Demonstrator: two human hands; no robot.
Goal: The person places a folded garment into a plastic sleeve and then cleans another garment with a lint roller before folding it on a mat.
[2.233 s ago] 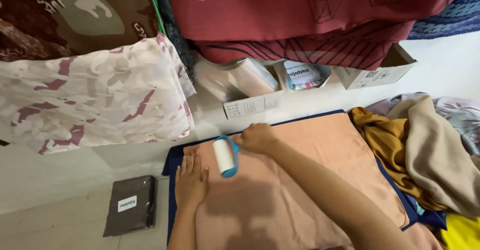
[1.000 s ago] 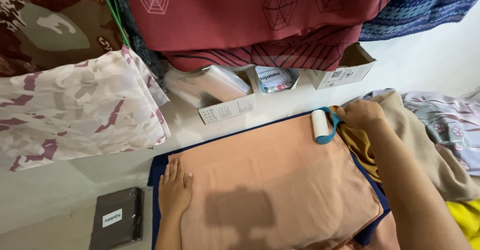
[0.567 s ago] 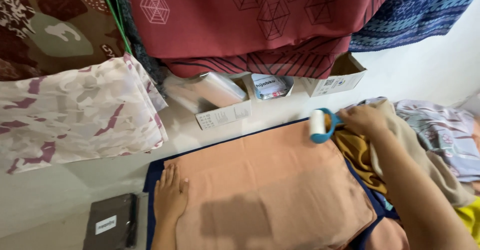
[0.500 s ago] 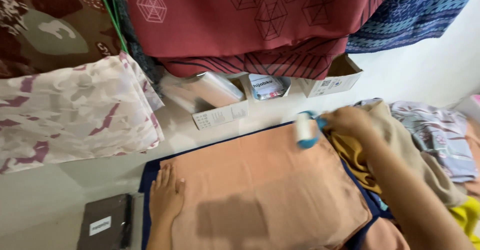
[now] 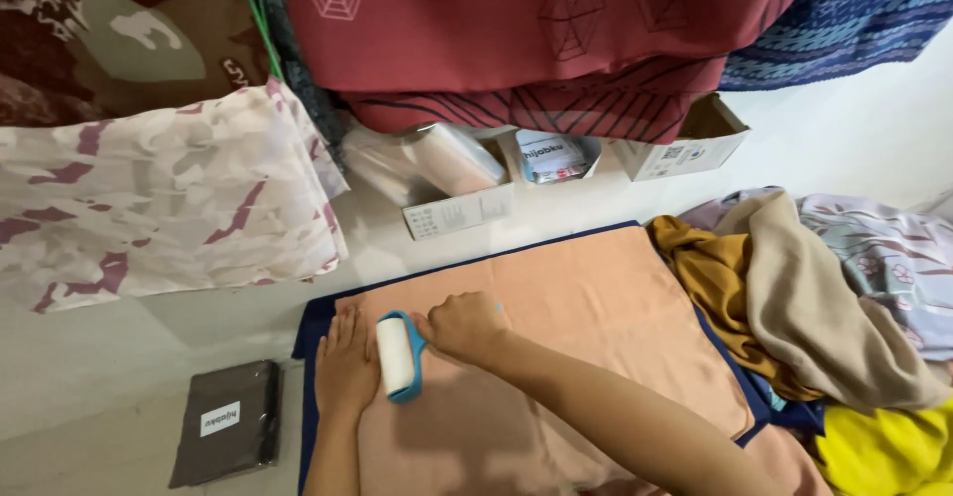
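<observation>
The right hand (image 5: 465, 325) has its fingers closed around the blue handle of a lint roller (image 5: 398, 356), whose white roll lies on the peach cloth (image 5: 586, 307) near its left edge. The left hand (image 5: 344, 362) rests flat on the same cloth, fingers spread, just beside the roller. The cloth lies over a dark blue mat (image 5: 310, 322). A pile of clothes (image 5: 804, 297) sits to the right, and a dark packet (image 5: 226, 434) to the left.

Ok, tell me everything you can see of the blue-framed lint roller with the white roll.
The blue-framed lint roller with the white roll has a white cylinder in a blue plastic-looking frame. It lies on the peach cloth, near its left edge, roll running roughly top to bottom in the picture. The right hand grips its handle; the left hand lies flat on the cloth just beside it.
</observation>
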